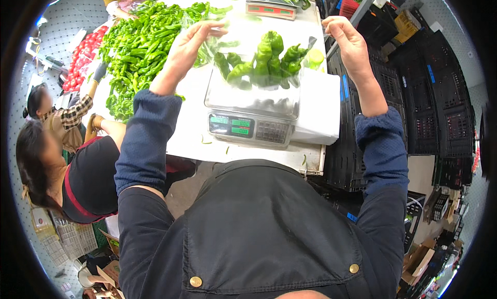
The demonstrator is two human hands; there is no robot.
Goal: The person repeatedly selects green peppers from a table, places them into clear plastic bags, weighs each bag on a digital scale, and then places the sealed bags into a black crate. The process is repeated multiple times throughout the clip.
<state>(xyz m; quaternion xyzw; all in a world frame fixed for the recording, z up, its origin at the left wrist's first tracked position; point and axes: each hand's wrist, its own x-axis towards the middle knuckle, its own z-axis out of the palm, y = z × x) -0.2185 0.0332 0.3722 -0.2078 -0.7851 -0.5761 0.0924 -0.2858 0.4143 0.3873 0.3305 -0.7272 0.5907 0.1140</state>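
A clear plastic bag (248, 79) hangs between my raised hands, with several green peppers (268, 58) inside. My left hand (190, 44) grips one side of its upper edge, fingers bent together. On the opposite side, my right hand (347, 40) pinches the film between thumb and fingers. Directly under the bag is the steel pan (252, 103) of a digital scale (250, 130) with a lit green display. Whether the bag's bottom touches the pan, I cannot tell. A stack of white sheets or bags (320, 112) lies right of the scale.
Long green peppers (143, 46) are heaped on the white table (186, 132), beside red produce (83, 54). People (77, 171) stand along the left side. A second scale (270, 11) is at the far end. Black plastic crates (421, 101) are stacked on the right.
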